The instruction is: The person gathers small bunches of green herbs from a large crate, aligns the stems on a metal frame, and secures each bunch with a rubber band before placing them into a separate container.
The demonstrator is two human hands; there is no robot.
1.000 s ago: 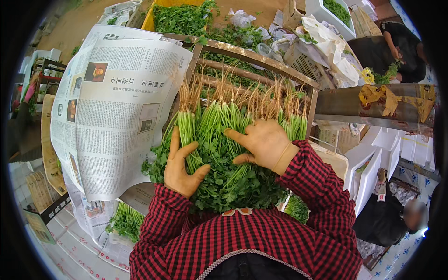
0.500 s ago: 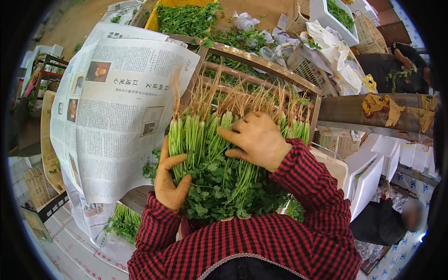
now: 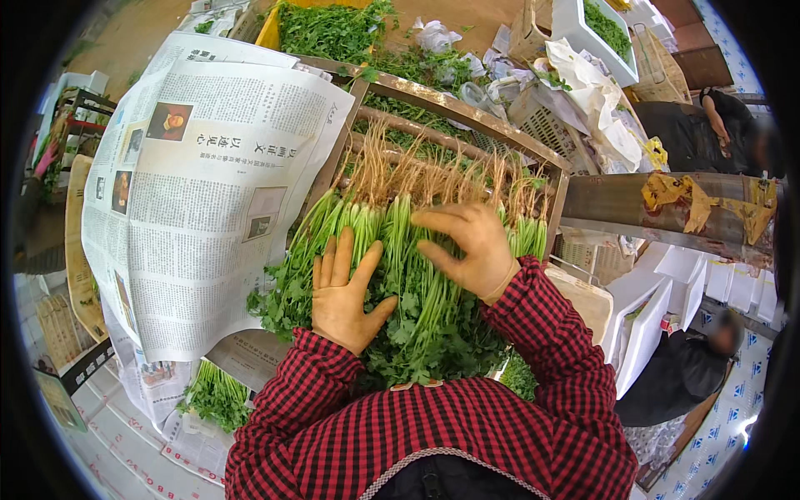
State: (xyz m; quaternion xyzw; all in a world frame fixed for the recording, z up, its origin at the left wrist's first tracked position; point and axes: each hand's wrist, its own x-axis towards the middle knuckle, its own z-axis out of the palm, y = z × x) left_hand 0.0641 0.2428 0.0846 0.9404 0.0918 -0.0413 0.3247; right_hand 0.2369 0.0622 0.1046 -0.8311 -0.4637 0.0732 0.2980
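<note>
A wide row of coriander (image 3: 417,300) lies before me, brown roots pointing away and leafy tops toward my body. My left hand (image 3: 343,292), in a tan glove, lies on the left part of the row, its fingers stretched out over the stems. To the right, my right hand (image 3: 471,250), gloved likewise, hovers at or rests on the stems near the roots, with thumb and fingers apart; I cannot tell how firmly it touches. Neither hand grips a bunch. Some coriander on the left slants out beside my left hand.
Newspaper sheets (image 3: 192,200) hang at the left. A metal-framed rack (image 3: 467,108) supports the row's far side. Beyond it are a yellow crate (image 3: 268,35) of greens and a white foam box (image 3: 575,29). A brown beam (image 3: 617,200) stands right; two people are beyond.
My left hand has moved right from the row's left edge onto the stems, its fingers straightening. The left coriander has fanned out leftward. My right hand has shifted slightly, its fingers lifting or spreading.
</note>
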